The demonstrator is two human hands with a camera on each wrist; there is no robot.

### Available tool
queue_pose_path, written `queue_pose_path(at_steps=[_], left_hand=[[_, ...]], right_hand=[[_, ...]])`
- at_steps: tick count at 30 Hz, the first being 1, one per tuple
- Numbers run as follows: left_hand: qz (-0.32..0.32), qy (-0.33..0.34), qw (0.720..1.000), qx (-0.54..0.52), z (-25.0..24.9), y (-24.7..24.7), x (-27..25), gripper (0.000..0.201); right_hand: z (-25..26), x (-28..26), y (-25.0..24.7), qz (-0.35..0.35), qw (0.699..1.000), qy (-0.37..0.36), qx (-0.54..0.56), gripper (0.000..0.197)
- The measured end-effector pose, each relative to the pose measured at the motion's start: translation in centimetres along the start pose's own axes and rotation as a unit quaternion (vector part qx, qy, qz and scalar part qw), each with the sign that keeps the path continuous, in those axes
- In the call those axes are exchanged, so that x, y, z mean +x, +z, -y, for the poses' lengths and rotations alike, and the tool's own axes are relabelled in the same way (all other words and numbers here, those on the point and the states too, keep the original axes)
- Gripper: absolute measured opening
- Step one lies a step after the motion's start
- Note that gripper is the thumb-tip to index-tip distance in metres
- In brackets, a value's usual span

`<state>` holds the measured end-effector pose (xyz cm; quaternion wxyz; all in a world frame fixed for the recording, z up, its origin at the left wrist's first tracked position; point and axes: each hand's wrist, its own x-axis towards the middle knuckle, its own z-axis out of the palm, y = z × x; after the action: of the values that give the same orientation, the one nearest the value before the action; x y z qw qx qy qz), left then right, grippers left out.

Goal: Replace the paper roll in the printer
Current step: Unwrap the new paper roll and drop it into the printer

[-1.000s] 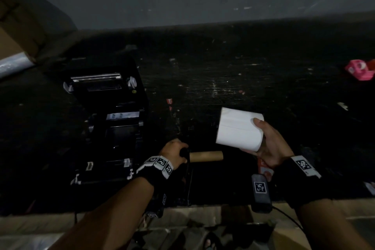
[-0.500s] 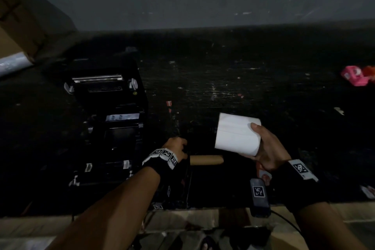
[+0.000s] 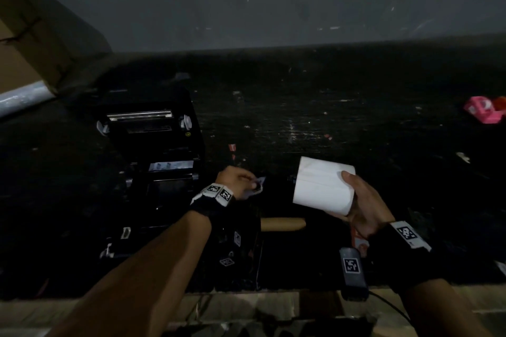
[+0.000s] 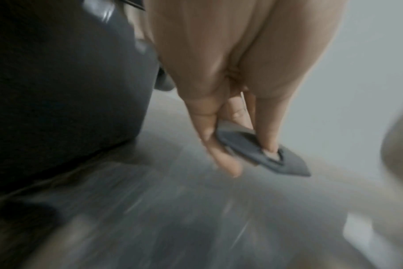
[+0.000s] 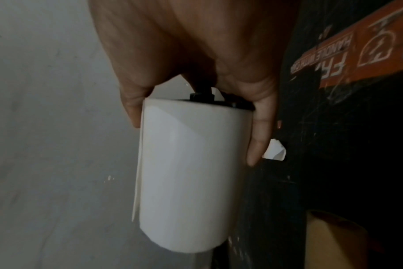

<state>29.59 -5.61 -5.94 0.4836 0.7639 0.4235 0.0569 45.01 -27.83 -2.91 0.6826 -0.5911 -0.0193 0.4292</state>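
Beside the open printer, right hand grips paper roll; left hand pinches a flat grey piece.

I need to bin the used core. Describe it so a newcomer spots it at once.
Start at the open black printer on the dark table. Right of its front, below the white roll in the right hand, lies the core: a bare brown cardboard tube.

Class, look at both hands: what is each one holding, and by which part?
The right hand grips the white paper roll around its curved side near one end. The left hand pinches a small flat grey piece by one end between thumb and fingers.
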Motion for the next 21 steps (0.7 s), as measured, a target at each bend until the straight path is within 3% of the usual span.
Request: queue_pose_path(at_steps=[3,6,8,11,14,17,21], left_hand=[[-0.039,0.020,0.982,-0.183,-3.0,-1.4,-0.7,0.028],[-0.028,0.022,0.935,-0.353,-5.8,-2.2,-2.0,0.030],[-0.020,0.029,0.912,-0.408,-7.1,-2.7,-2.7,0.030],[-0.014,0.043,0.898,-0.438,-8.3,-3.5,-3.8,0.032],[-0.020,0.055,0.889,-0.455,-8.6,-4.2,-4.6,0.032],[-0.050,0.074,0.898,-0.431,-8.6,-5.4,-5.7,0.031],[-0.114,0.129,0.932,-0.320,-7.2,-7.3,-6.7,0.033]], right_hand=[[0.8,0.1,1.3,0.013,1.000,-0.023,0.003,0.028],[1.8,0.3,3.2,0.033,0.997,-0.064,0.019,0.038],[2.3,0.1,4.6,0.048,0.994,-0.090,0.038,0.041],[2.9,-0.3,6.6,0.072,0.989,-0.109,0.064,0.039],[3.3,-1.2,8.5,0.092,0.985,-0.129,0.070,0.024],[3.4,-2.6,10.4,0.102,0.981,-0.157,0.044,0.018],[2.7,-4.7,13.2,0.099,0.976,-0.193,-0.008,0.033]])
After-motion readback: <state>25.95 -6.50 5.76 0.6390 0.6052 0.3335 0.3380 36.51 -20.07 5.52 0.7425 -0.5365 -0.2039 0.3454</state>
